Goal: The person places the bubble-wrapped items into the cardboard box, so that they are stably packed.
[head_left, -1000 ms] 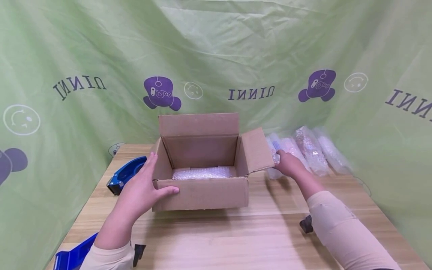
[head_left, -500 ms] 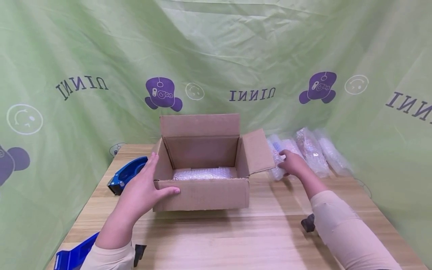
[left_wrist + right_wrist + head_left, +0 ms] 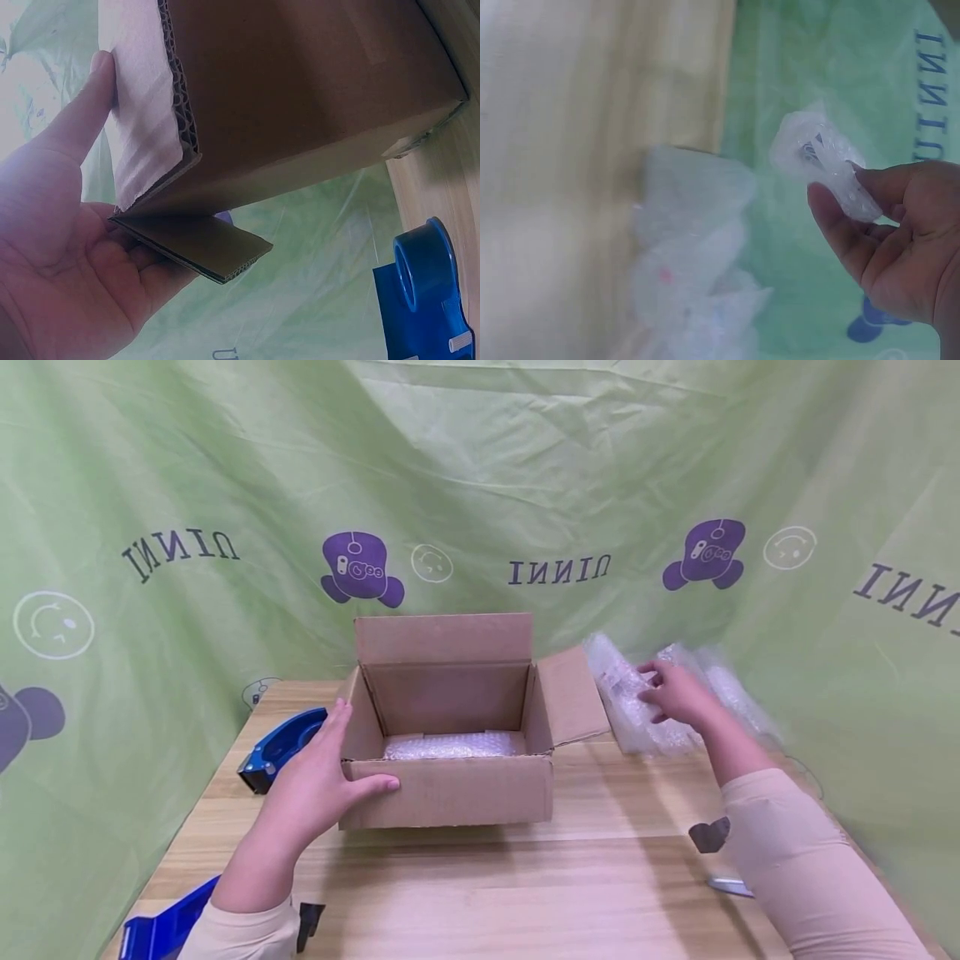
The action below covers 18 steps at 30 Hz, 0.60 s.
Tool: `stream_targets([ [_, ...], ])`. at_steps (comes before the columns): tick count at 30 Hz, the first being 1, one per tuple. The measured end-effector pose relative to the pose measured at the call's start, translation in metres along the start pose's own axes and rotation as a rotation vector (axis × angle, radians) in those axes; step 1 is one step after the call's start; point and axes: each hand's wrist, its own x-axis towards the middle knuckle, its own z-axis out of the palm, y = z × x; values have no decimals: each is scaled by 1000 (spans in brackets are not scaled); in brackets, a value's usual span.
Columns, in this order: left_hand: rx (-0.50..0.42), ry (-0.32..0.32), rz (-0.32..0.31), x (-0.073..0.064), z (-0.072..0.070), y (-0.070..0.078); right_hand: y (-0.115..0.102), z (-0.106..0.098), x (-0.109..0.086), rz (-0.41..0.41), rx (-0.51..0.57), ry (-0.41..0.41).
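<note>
head view: green curtain (image 3: 480, 460) hangs behind box (image 3: 446, 793) and wooden table (image 3: 480, 893).

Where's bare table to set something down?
Widest: tabletop in front of the cardboard box, between the forearms, continuing along the box's right side. Crowded: back right, with bubble-wrapped packets and the right hand; left of the box, with the blue tape dispenser and left hand.

Over the feed I count one left hand (image 3: 311, 789), one right hand (image 3: 678, 695), one cardboard box (image 3: 447, 793) and one bubble-wrapped package (image 3: 450, 746) inside it. At the right I make out at least three more wrapped packages (image 3: 630, 714), too overlapped to number exactly; the counter (image 3: 465, 902) also holds one blue tape dispenser (image 3: 272, 753) and one other blue object (image 3: 168, 925).
</note>
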Motion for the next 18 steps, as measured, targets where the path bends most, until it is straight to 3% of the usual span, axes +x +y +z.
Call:
stream_targets([
  [9, 3, 5, 3, 0, -1, -1, -30, -32, -4, -41, -7, 99],
  [18, 4, -13, -7, 1, 0, 1, -64, -49, -5, -136, -21, 177],
])
